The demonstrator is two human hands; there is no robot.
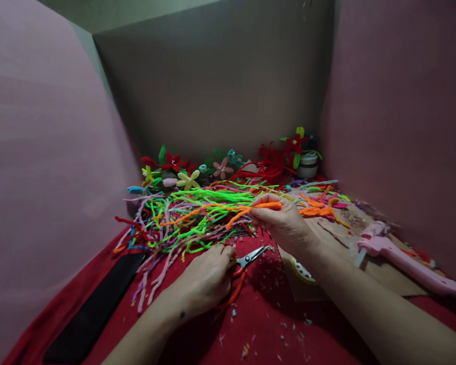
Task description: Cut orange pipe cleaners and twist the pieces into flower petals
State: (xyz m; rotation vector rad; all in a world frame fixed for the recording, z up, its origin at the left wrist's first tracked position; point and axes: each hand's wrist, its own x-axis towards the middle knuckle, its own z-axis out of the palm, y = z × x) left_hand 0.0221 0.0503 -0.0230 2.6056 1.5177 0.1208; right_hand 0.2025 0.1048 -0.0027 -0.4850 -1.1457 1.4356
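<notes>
My right hand (283, 220) is closed in a pinch on an orange pipe cleaner (268, 206), bent into a narrow looped shape with loose ends pointing left. It is above a pile of pipe cleaners (213, 197) in green, pink, purple and other colours. Lower down, my left hand (209, 274) has its fingers curled around one handle of a pair of scissors (251, 257). The scissors' red handle loop shows beside the fingers, and their blades point right, slightly apart. The fingertips of my left hand are partly hidden.
A pink glue gun (399, 253) lies at the right on a brown board (387, 276). Orange petal-like pieces (317, 209) rest farther back. Finished pipe-cleaner flowers (189, 179) and a white cup (308, 165) stand along the back wall. A black flat strip (95, 309) lies at left.
</notes>
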